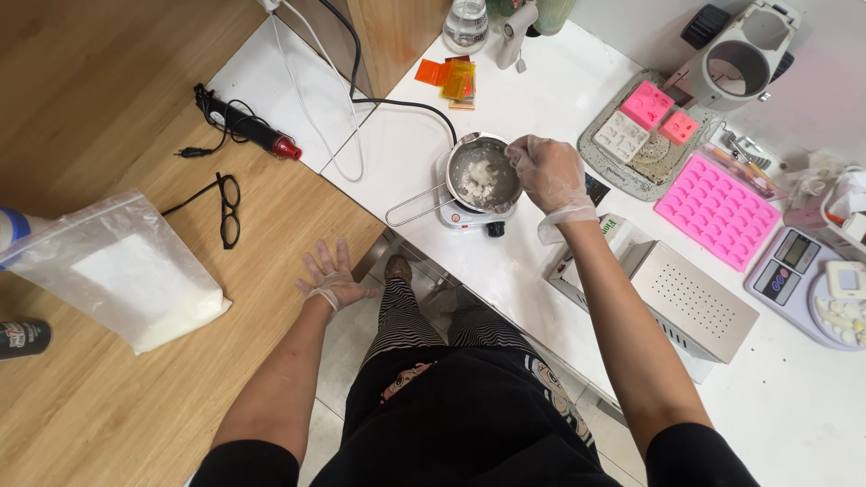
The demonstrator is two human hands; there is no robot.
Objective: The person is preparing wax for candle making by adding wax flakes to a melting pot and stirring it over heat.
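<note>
Lower centre, the gloved left hand (332, 275) lies flat, fingers spread, on the wooden table's (108, 397) edge — bracing. Further up, the right hand (546, 171) hovers over the small metal pot (483, 174) on its hotplate (474, 216), fingertips pinched — perhaps dropping white flakes.

Eyeglasses (227, 209) on wood; pink mould (719, 211), scale (794, 263) right.

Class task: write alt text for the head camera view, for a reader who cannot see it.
A person's gloved right hand reaches over a small metal pot of white lumps on a little hotplate, while the gloved left hand rests flat on a wooden table. A plastic bag of white powder, glasses and pink moulds lie around.
</note>
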